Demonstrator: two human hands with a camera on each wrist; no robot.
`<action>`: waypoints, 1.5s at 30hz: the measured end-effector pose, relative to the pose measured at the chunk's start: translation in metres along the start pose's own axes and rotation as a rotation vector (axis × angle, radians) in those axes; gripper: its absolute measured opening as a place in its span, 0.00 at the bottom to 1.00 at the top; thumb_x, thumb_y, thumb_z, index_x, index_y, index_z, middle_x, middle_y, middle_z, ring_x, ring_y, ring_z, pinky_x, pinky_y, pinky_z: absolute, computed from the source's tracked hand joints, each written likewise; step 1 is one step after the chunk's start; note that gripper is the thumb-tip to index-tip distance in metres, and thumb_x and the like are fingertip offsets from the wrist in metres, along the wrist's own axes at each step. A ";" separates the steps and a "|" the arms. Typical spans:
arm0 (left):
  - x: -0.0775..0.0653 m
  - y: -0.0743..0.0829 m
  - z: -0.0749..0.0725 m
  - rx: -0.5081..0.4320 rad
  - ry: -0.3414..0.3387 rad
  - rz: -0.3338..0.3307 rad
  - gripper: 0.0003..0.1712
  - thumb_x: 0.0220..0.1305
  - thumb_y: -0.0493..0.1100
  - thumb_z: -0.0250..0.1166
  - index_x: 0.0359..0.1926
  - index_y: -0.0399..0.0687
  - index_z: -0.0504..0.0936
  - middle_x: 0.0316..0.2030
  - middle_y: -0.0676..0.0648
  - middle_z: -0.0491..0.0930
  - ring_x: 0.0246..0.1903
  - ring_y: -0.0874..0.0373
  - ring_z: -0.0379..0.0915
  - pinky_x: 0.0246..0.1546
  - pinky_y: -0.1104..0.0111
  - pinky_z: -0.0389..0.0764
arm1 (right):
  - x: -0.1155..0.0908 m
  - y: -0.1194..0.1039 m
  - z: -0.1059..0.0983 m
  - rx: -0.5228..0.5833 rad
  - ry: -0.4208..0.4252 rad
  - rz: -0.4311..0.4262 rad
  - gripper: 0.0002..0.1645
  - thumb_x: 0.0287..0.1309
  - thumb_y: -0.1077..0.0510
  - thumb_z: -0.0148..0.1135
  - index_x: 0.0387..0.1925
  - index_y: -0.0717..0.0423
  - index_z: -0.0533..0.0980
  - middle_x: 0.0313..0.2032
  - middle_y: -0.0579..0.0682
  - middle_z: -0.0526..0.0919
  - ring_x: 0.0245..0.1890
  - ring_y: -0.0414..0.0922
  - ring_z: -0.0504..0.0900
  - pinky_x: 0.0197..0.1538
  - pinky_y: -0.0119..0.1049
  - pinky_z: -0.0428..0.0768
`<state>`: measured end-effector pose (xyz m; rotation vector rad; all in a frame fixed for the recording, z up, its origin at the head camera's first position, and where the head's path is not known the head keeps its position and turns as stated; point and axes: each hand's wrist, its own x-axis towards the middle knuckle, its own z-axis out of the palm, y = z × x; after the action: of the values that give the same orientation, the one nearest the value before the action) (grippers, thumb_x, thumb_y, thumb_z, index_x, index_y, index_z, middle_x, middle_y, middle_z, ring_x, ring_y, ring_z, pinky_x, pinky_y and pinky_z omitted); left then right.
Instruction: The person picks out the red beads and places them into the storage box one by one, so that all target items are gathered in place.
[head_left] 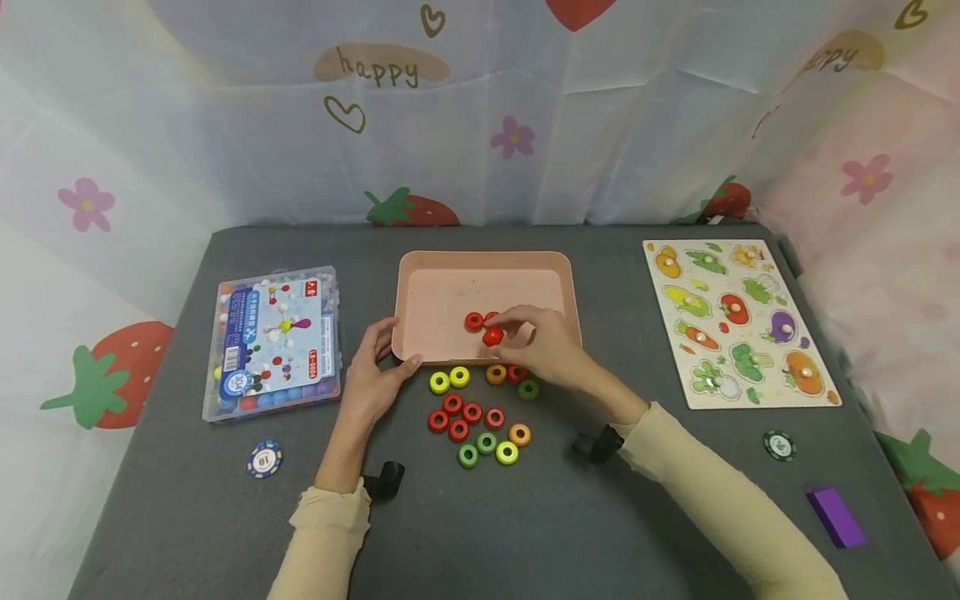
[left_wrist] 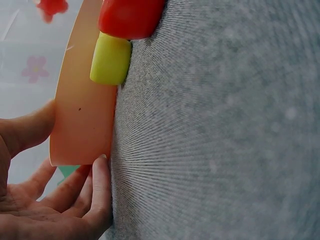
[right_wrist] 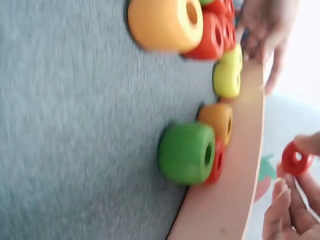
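Note:
My right hand point(head_left: 543, 343) pinches a red bead point(right_wrist: 296, 159) between thumb and fingertip, over the front part of the pink tray point(head_left: 442, 279); in the right wrist view the hole through the bead shows. Inside the tray, another red bead point(head_left: 474, 322) lies beside one partly hidden by the fingers. My left hand point(head_left: 375, 375) holds the tray's front left corner, its thumb at the rim and its fingertips low on the wall in the left wrist view. Just in front of the tray are red, yellow point(head_left: 460, 377), orange point(head_left: 496, 374) and green point(head_left: 528, 389) beads.
A clear box point(head_left: 273, 346) of coloured balls sits on the left, a vegetable puzzle board point(head_left: 742, 325) on the right. Poker chips point(head_left: 265, 459) lie on both sides of the grey table point(head_left: 465, 542), with a purple block point(head_left: 836, 517) at the right.

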<state>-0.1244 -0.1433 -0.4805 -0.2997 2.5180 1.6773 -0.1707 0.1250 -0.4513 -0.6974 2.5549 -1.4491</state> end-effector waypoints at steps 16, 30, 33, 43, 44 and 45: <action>0.000 0.000 0.001 0.004 0.000 -0.006 0.40 0.63 0.41 0.71 0.72 0.59 0.63 0.70 0.46 0.69 0.72 0.49 0.60 0.72 0.45 0.52 | 0.011 0.031 0.005 -0.153 0.084 0.194 0.17 0.47 0.68 0.74 0.41 0.56 0.82 0.24 0.48 0.80 0.24 0.43 0.76 0.29 0.35 0.73; 0.000 0.000 0.000 0.008 -0.006 -0.011 0.40 0.63 0.41 0.70 0.73 0.59 0.62 0.71 0.46 0.68 0.72 0.49 0.59 0.72 0.45 0.52 | 0.000 -0.002 0.009 -0.050 0.015 0.037 0.09 0.52 0.64 0.75 0.36 0.56 0.84 0.26 0.45 0.83 0.26 0.41 0.79 0.30 0.33 0.76; 0.001 0.000 0.000 0.006 -0.010 -0.008 0.40 0.64 0.41 0.70 0.73 0.59 0.62 0.71 0.46 0.68 0.72 0.49 0.60 0.72 0.45 0.52 | -0.008 -0.011 0.018 -0.032 -0.146 -0.022 0.08 0.53 0.60 0.76 0.36 0.54 0.84 0.27 0.42 0.84 0.26 0.40 0.78 0.31 0.31 0.76; 0.001 0.001 0.000 0.007 0.001 -0.001 0.40 0.63 0.41 0.71 0.72 0.59 0.63 0.70 0.46 0.70 0.71 0.49 0.61 0.72 0.45 0.53 | -0.029 -0.020 0.043 -0.373 -0.363 -0.025 0.16 0.50 0.53 0.78 0.43 0.44 0.84 0.36 0.37 0.83 0.29 0.35 0.74 0.32 0.32 0.73; 0.000 0.001 0.000 0.006 0.001 0.001 0.40 0.63 0.41 0.71 0.72 0.59 0.63 0.70 0.46 0.70 0.71 0.49 0.61 0.72 0.46 0.54 | -0.030 -0.019 0.044 -0.361 -0.358 -0.027 0.16 0.51 0.53 0.77 0.43 0.44 0.84 0.35 0.38 0.83 0.28 0.35 0.74 0.31 0.32 0.73; 0.000 0.001 0.000 0.006 0.000 0.001 0.40 0.63 0.41 0.71 0.72 0.59 0.63 0.70 0.46 0.70 0.71 0.49 0.61 0.72 0.46 0.54 | -0.030 -0.018 0.044 -0.338 -0.353 -0.030 0.16 0.51 0.53 0.77 0.43 0.45 0.84 0.34 0.38 0.82 0.28 0.35 0.75 0.31 0.32 0.73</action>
<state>-0.1250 -0.1432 -0.4799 -0.2985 2.5231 1.6704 -0.1240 0.0965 -0.4636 -0.9424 2.5279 -0.8111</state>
